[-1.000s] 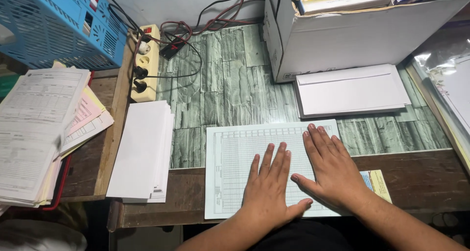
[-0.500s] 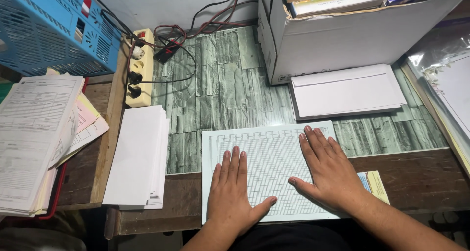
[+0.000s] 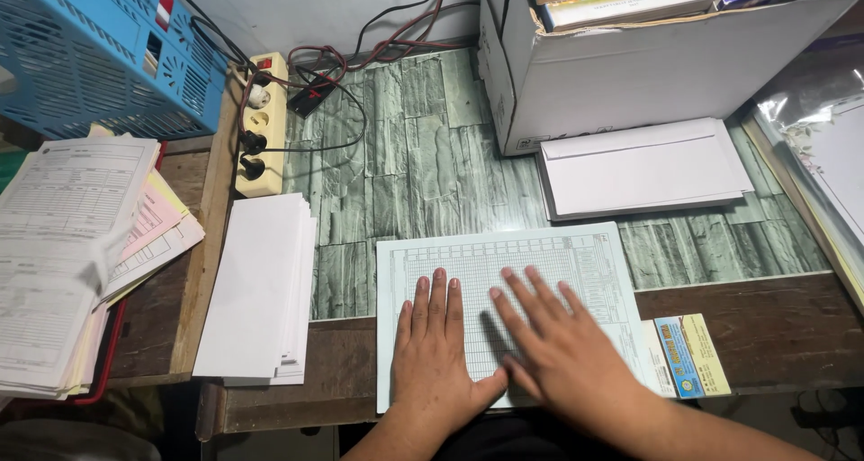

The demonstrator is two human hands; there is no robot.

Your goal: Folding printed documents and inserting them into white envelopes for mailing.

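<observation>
Change vs. prior frames: both hands have shifted on the printed sheet. The left hand slid left half a sec ago and has now come back toward centre; the right hand has swung inward, fingers angled up-left. Thumbs now almost meet. Judgement: a pressing or smoothing stroke across the sheet is under way, paper flat and not yet lifted.

Hand state: both open, palms down, fingers spread, resting flat on the sheet. Neither grips anything.

Sheet position: pale gridded form at the front edge of the desk, centre, lower part overhanging the wooden front strip, upper part on the green stone-pattern mat.

Surface:
- Stack of white envelopes, left of the sheet, near the front-left corner.
- Small coloured card, just right of the sheet, at the front edge.
- Second envelope stack, right rear, touching a white cardboard box with books in it.
- Cream power strip w/ plugs and cables, rear-left edge.

Room: blue plastic basket at far left; loose pile of printed forms on a lower side surface; clear plastic sleeves at the right edge. White wall behind.
</observation>
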